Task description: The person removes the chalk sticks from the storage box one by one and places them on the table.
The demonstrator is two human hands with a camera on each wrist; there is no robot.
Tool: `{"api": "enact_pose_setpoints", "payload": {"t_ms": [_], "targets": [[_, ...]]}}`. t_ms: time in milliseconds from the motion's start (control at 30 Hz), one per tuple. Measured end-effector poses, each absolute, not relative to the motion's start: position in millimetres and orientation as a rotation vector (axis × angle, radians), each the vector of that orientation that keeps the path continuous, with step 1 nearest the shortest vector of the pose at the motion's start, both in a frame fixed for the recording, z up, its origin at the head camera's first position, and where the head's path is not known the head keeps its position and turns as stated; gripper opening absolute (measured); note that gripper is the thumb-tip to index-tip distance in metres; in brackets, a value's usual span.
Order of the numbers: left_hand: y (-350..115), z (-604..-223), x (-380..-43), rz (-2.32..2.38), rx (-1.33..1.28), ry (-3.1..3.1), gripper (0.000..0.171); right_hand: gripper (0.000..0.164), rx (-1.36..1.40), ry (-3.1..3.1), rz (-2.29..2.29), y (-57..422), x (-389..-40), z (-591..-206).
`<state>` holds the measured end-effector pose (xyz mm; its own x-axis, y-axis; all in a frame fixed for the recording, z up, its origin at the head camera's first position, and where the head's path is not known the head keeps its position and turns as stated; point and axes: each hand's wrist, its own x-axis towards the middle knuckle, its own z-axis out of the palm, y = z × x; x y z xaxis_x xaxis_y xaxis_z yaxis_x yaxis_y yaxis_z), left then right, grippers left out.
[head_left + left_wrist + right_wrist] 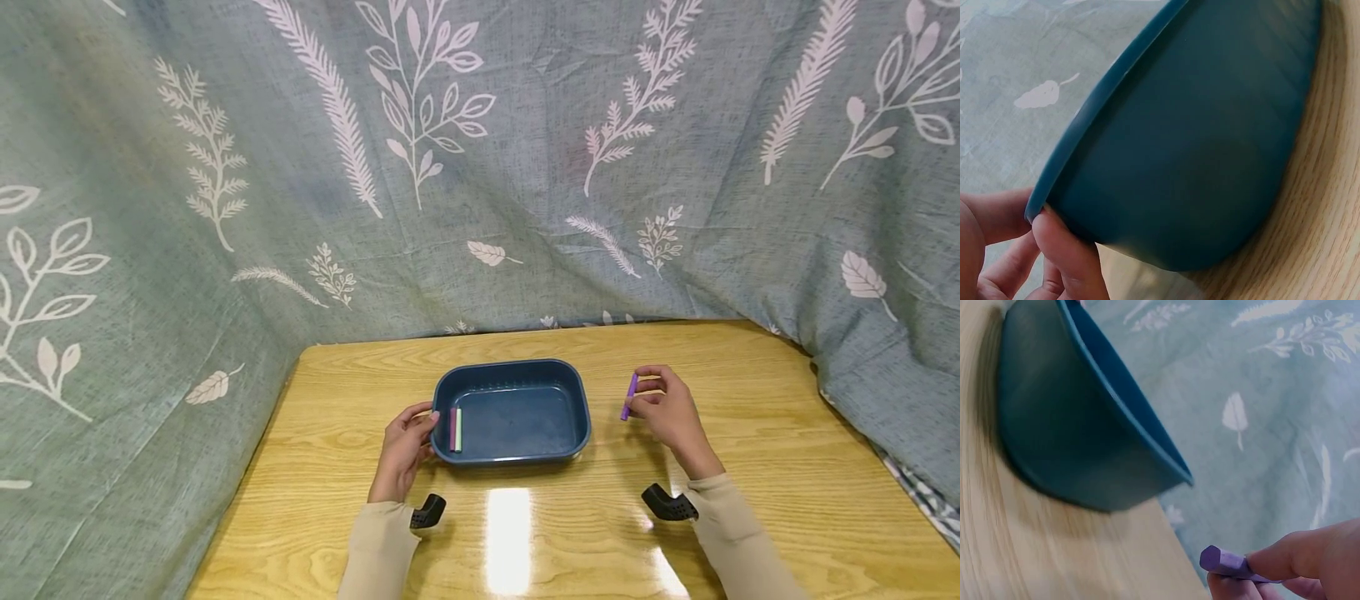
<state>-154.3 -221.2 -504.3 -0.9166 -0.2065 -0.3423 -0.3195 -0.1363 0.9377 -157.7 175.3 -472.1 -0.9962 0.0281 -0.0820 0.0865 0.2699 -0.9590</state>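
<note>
My left hand [403, 446] pinches the rim of a dark blue plastic basin [512, 460] at its left end, thumb on one side and fingers on the other. In the left wrist view, the basin's outer wall [1197, 156] fills most of the picture. Inside, along the left end, a dark magenta stick [453, 430] and a pale green stick [459, 430] lie side by side. To the right of the basin, my right hand [670, 410] holds a purple stick [629, 397] between thumb and fingers, above the table. Its six-sided end [1211, 557] shows in the right wrist view.
Both hands and the basin are over a light wooden table [352, 375] with glossy reflections near its front. A grey-green curtain [450, 250] with white leaf prints hangs behind and at both sides. A black wrist mount [667, 503] sticks out from each beige sleeve.
</note>
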Motion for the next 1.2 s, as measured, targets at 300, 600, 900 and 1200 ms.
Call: {"api": "enact_pose_setpoints", "payload": {"t_ms": [300, 600, 900, 1200], "targets": [[-219, -504, -154, 2.232, -0.622, 2.016, 0.037, 0.052, 0.186, 2.585, -1.705, 211, -151, -480], [-219, -505, -155, 2.24, -0.623, 2.026, 0.036, 0.053, 0.246, 2.63, -1.673, 239, -146, -490], [-220, -504, -154, 2.238, -0.619, 2.015, 0.036, 0.051, 0.281, 2.708, -1.567, 256, -140, -497], [-219, -503, -153, 2.227, -0.618, 2.029, 0.038, 0.046, 0.265, 2.824, -1.459, 259, -139, -506]]}}
